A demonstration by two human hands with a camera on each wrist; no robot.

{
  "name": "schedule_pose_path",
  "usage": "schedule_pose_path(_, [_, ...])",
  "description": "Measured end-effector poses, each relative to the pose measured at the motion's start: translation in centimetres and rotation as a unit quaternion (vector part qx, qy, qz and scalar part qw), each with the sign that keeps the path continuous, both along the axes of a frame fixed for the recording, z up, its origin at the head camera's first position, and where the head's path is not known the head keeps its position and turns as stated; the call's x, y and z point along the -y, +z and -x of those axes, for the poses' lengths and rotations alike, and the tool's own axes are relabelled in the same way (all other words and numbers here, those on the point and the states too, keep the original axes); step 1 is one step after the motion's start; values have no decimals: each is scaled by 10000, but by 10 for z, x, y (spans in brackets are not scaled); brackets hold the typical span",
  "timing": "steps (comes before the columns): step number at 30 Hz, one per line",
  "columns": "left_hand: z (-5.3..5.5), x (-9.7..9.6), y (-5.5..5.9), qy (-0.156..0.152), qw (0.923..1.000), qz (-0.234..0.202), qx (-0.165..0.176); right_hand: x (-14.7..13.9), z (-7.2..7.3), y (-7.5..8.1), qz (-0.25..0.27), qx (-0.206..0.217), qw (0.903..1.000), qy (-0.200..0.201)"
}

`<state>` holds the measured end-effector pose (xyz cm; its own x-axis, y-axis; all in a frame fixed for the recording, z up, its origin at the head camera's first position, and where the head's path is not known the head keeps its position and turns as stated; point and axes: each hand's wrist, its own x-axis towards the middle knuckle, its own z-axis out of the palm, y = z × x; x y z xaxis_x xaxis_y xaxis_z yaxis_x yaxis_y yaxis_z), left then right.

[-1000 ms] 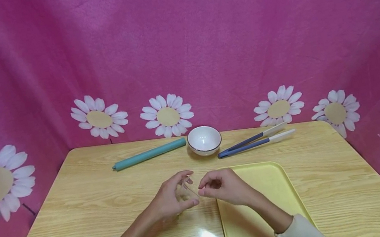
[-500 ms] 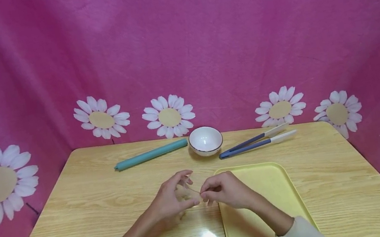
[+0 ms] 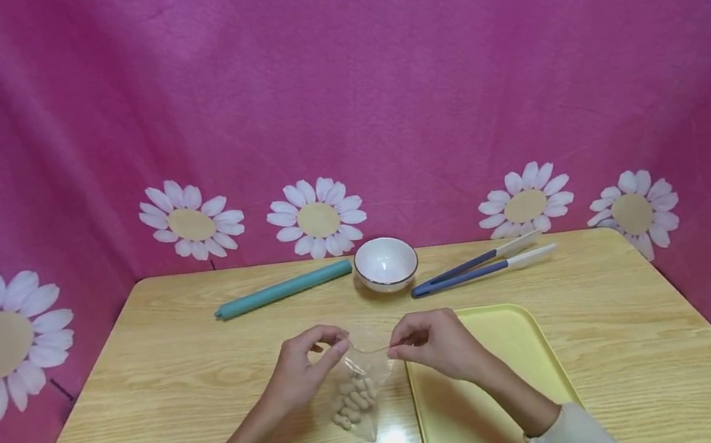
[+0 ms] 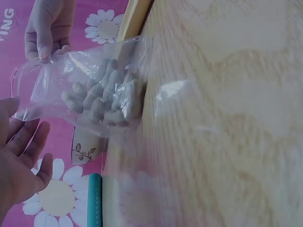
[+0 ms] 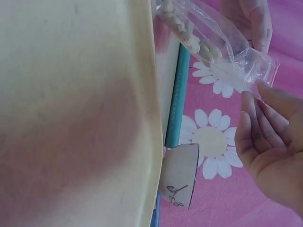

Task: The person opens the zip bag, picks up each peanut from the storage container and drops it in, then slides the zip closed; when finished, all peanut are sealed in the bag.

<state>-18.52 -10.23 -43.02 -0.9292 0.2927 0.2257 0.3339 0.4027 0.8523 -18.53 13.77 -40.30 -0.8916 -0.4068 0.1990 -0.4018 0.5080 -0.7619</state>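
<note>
A clear plastic bag (image 3: 379,365) hangs by its mouth between my two hands. In its lower part lie several peanuts in their shells (image 3: 355,400), also plain in the left wrist view as a pale clump of peanuts (image 4: 106,94). My left hand (image 3: 304,367) pinches the top edge at the left between thumb and fingers. At the opposite corner, my right hand (image 3: 438,342) pinches the same edge, and the right wrist view shows the thumb and forefinger at the bag's rim. The bag mouth is stretched wide, with a thin reddish line along it.
A yellow tray (image 3: 493,371) lies under my right forearm. Farther back stand a white bowl (image 3: 386,263) with a dark rim, a teal stick (image 3: 282,290) to its left and blue tongs with pale tips (image 3: 463,275) to its right. A flowered pink cloth (image 3: 335,99) hangs behind.
The left hand, earlier spread around the bag, now pinches its top edge. Both hands have drawn apart, stretching the mouth, and the bag with the peanuts hangs in plain view below.
</note>
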Motion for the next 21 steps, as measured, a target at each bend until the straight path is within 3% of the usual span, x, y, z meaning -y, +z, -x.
schedule_pose_path(8, [-6,5,7,332,9991,-188,-169,-2,-2,2,129,-67,9994,-311])
schedule_pose_path(21, [-11,10,12,301,9985,-278,-364,-4,-5,6,484,-174,9985,-186])
